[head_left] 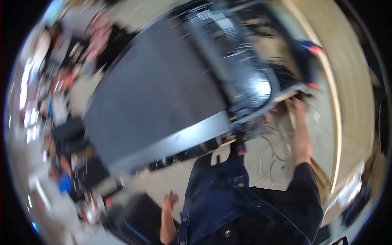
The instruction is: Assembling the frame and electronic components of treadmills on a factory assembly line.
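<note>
Two hands out: right hand reaches up to the grey panel's far edge w/ cables nearby, grip prob. blurred, can't tell. Left hand hangs loose, fingers spread, holding nothing, floor open around it.

a large grey tabletop tilts across the blurred view, beside pale wooden boards.

Whole head view is smeared with motion blur on my end, nothing really sharp. Fisheye bends everything hard toward the black rim, and the left edge is just streaky white highlights. Light is bright and even overall, daylight-ish. There's a blown-out glare patch on the shiny dark metal machine frame. The big flat grey panel reads dull, no clear shadows.
</note>
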Tool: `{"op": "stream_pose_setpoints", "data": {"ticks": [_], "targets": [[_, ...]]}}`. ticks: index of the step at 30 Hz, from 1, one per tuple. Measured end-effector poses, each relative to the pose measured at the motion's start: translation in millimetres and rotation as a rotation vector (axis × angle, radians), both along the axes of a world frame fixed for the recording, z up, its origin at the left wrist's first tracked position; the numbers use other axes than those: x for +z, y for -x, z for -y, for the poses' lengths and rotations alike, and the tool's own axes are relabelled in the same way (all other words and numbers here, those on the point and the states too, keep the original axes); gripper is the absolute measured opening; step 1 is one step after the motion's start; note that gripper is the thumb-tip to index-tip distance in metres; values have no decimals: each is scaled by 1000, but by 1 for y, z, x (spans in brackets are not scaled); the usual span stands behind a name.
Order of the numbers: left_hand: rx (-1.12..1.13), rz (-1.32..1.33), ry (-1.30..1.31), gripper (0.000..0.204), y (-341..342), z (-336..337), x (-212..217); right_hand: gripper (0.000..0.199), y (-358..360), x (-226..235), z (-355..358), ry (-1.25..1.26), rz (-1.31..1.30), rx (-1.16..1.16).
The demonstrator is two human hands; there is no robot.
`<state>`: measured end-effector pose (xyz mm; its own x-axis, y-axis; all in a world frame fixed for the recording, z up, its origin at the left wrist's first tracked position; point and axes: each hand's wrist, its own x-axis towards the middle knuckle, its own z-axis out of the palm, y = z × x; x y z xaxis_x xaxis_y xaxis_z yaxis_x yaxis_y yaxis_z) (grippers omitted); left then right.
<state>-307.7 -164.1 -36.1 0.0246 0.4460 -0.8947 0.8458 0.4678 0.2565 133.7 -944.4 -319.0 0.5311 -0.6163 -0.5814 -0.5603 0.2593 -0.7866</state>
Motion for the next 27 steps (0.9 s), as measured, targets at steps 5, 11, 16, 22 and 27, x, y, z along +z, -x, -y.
{"op": "stream_pose_setpoints", "data": {"ticks": [5,11,16,22,27], "targets": [[-62,6,-72,44,-21,21,17,35,-18,2,41,97,26,188],[-103,58,-148,34,-37,-38,-50,43,37,170,11,211,101,211],[-232,141,-585,25,-40,-129,-127,41,88,319,-17,160,332,181],[-734,9,-1017,25,-64,-203,-184,44,193,449,-104,97,663,-56],[-835,70,-1036,20,-66,-219,-198,56,259,482,-198,-410,826,-154]]}}
